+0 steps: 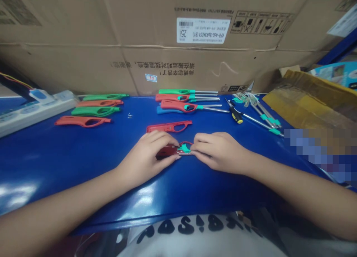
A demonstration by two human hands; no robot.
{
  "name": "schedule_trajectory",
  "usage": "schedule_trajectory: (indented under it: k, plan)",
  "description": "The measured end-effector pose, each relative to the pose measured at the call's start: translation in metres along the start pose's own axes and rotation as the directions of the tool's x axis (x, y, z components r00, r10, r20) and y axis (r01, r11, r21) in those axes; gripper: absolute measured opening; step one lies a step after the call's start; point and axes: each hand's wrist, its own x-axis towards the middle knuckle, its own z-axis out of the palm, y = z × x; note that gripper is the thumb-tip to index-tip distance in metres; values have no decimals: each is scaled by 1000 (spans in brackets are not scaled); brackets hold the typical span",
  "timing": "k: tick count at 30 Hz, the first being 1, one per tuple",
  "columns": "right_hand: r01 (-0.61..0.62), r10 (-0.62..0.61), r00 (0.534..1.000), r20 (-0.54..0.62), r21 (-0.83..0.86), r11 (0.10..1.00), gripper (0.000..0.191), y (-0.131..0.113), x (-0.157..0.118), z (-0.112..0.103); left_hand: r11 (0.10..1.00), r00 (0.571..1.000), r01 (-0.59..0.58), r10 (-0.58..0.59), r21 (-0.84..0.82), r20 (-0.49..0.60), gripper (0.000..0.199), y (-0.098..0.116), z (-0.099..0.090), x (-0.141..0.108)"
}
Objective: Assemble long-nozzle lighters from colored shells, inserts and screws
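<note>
Low over the blue table, my left hand (149,149) grips the rear of a dark red lighter casing (168,150), thumb and fingers closed on its sides. A teal trigger piece (184,149) sits in the casing's open middle, between my two hands. Closed in a pinch, my right hand (223,151) is at the casing's front end, and its fingertips hide that part. Just behind lies another red casing half (170,127), apart from both hands.
Lighters with metal tubes (192,106) lie behind, and coloured casing halves (83,121) at the left beside a white power strip (33,110). A yellow-black screwdriver (236,117) and metal tubes with teal parts (262,116) are at the right. A cardboard box (139,30) stands behind.
</note>
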Motion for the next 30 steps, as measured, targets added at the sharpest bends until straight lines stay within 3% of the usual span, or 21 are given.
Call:
schedule_trajectory:
  k: [9,20,30]
  plan:
    - [64,-64,998,1,-71,995,27,-1,-1,1,994,999,43,-42,-104,10,20,-4,-3,-1]
    - [271,-285,958,-41,-202,941,34,3,-1,5,989,999,50,-47,-138,26,20,-5,0,-1]
    - [184,-185,983,8,-164,969,23,1,1,5,986,997,72,-69,-153,26,18,-3,1,-1]
